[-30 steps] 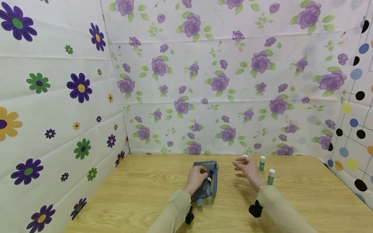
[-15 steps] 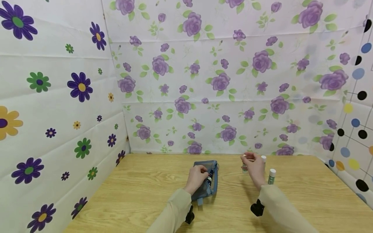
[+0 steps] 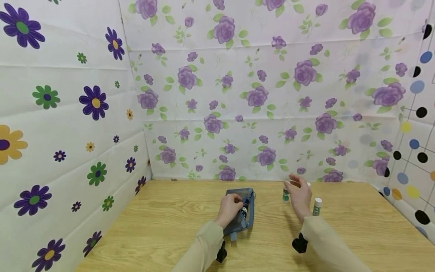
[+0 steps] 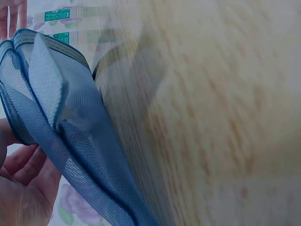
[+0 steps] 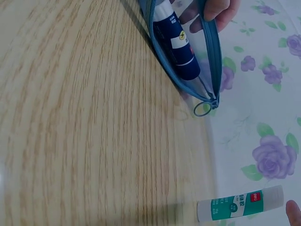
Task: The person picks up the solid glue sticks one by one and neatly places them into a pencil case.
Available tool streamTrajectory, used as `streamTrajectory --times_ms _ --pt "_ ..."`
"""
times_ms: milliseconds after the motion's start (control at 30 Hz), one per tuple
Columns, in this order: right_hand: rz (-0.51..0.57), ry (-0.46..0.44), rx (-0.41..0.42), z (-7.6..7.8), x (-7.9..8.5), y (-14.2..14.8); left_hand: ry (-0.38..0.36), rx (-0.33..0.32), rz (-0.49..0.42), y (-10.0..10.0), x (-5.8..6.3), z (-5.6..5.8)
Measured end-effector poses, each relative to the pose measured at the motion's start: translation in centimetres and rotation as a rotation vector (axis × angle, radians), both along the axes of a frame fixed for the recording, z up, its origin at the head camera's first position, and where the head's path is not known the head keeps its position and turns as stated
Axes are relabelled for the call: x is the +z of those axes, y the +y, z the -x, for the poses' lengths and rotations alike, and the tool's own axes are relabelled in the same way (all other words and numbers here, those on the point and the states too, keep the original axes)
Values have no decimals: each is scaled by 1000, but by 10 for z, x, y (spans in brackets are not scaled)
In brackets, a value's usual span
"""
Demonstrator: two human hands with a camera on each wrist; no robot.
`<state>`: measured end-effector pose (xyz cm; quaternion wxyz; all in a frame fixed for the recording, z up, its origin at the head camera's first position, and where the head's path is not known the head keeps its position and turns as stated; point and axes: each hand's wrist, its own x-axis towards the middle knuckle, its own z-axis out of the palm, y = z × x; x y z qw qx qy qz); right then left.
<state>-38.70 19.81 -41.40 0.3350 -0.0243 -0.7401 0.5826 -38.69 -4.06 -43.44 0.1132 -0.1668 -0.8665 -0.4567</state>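
Observation:
A blue mesh zip pouch [image 3: 234, 226] lies on the table with its top open. My left hand [image 3: 229, 208] pinches the pouch's zipped edge, holding it apart; in the right wrist view its fingers [image 5: 217, 9] grip that edge. Inside the pouch sits a navy glue stick [image 5: 176, 44] with a white cap. Farther right, my right hand [image 3: 300, 195] is beside an upright green-and-white glue stick [image 3: 286, 195], thumb and fingers spread near its cap. The right wrist view has one fingertip [image 5: 293, 214] just short of that cap.
A second green glue stick [image 3: 317, 207] stands right of my right wrist. Behind the right hand, a white cap [image 3: 308, 184] of another shows. Floral sheets [image 3: 238, 94] wall in the wooden table [image 3: 170, 215] at the back and sides.
My right hand has moved right and slightly back to the far-left green glue stick, then its fingers have lifted a little, exposing more of the stick. The left hand and pouch stay put.

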Motion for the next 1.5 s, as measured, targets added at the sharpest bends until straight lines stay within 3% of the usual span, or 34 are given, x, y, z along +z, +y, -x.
streamTrajectory --times_ms 300,567,1033,1500 --pt "6 -23 101 -1 -6 2 3 -13 -11 0 -4 3" --pt "-3 -107 100 2 -13 3 -21 -23 -42 -1 -4 0" --pt "25 -117 110 10 -28 8 29 16 7 0 -6 4" --pt "-2 -146 70 16 -33 8 15 14 17 1 -3 3"
